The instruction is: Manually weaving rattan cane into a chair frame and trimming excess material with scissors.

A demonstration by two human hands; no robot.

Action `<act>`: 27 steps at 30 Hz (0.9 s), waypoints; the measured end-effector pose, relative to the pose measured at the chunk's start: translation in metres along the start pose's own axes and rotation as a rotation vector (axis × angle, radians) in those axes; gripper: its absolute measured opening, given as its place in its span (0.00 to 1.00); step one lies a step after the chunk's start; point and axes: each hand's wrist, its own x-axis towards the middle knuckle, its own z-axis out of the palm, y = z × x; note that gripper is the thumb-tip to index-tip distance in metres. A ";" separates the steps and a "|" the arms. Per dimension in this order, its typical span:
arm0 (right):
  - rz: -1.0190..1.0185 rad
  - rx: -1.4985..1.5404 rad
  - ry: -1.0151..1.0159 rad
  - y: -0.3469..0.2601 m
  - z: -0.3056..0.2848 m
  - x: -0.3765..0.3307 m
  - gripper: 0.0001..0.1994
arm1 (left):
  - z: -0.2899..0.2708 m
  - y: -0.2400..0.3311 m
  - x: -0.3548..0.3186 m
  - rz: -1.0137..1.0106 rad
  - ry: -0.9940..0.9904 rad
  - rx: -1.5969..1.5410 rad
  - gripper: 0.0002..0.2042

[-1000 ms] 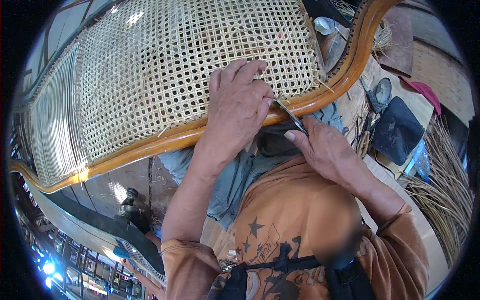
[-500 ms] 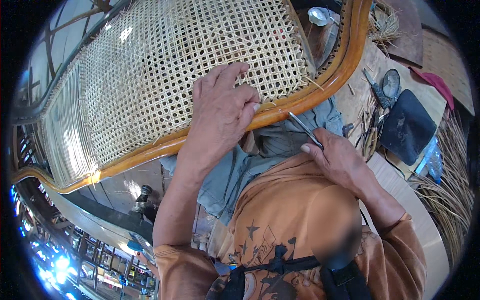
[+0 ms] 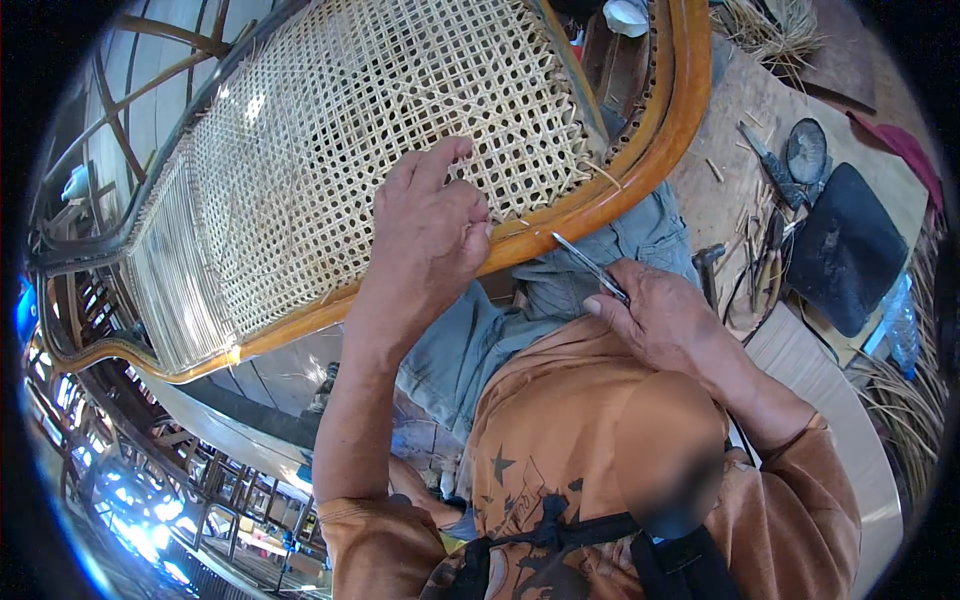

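A woven cane panel point(image 3: 330, 130) with an open lattice fills a curved, varnished wooden frame point(image 3: 560, 222) lying across my lap. My left hand point(image 3: 425, 215) rests over the panel by the near rail, its fingers bent. Its thumb and forefinger come together at the panel's edge; whatever lies between them is too small to make out. In my right hand point(image 3: 660, 310) is a slim pointed metal tool point(image 3: 585, 262), its tip close to the rail's outer side, right of my left hand. A loose cane end point(image 3: 606, 178) sticks out at the panel's right corner.
On the wooden board at right lie a black flat pad point(image 3: 832, 250), a dark oval dish point(image 3: 806, 150), a hammer point(image 3: 709, 262) and several hand tools. A plastic bottle point(image 3: 902, 335) and cane bundles point(image 3: 910, 410) are beyond. More curved frame parts point(image 3: 130, 100) stand at far left.
The frame and panel sit slightly differently in view, their right end farther left. Both hands keep much the same pose, and the metal tool's tip stays near the rail.
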 end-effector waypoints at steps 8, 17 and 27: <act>-0.014 0.063 0.024 0.003 -0.001 0.000 0.20 | -0.001 -0.002 0.001 -0.029 -0.016 -0.044 0.09; 0.019 0.177 0.036 0.005 0.000 0.003 0.17 | 0.010 -0.016 -0.010 0.049 0.088 -0.104 0.10; 0.047 0.131 0.009 0.004 -0.004 0.003 0.19 | -0.005 -0.024 0.000 -0.078 0.092 -0.195 0.16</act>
